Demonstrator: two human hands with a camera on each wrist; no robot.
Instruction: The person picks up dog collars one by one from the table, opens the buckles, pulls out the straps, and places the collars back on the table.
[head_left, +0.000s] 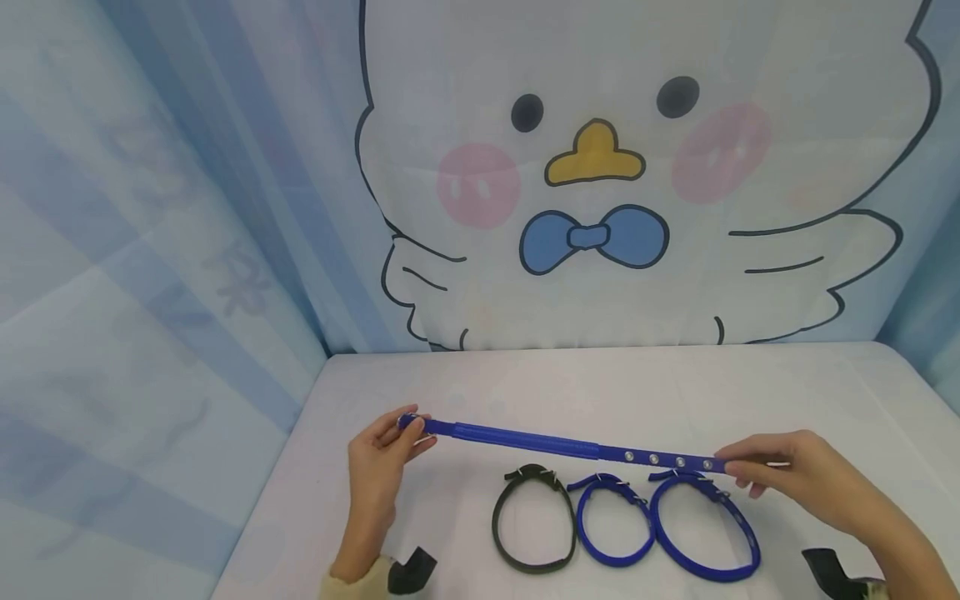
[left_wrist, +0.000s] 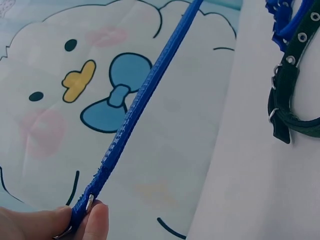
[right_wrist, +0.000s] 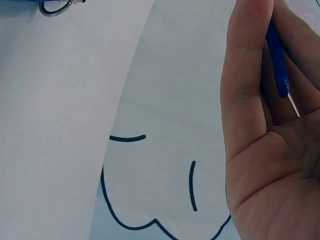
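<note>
A blue pet collar (head_left: 525,440) is stretched out straight above the table, unbuckled. My left hand (head_left: 380,454) pinches its buckle end between thumb and fingers; in the left wrist view a metal ring (left_wrist: 90,204) shows by the fingertips. My right hand (head_left: 798,475) pinches the other end, past a row of metal eyelets (head_left: 654,459). In the right wrist view the blue tip (right_wrist: 281,75) sticks out between thumb and fingers. Below the held collar lie a dark green collar (head_left: 535,568), a small blue collar (head_left: 617,561) and a larger blue collar (head_left: 720,575), each buckled into a loop.
The three looped collars lie side by side on the white tabletop (head_left: 420,379). Behind the table hangs a curtain (head_left: 592,308) printed with a cartoon animal wearing a bow tie. Another blue-and-white curtain (head_left: 150,333) hangs along the left side.
</note>
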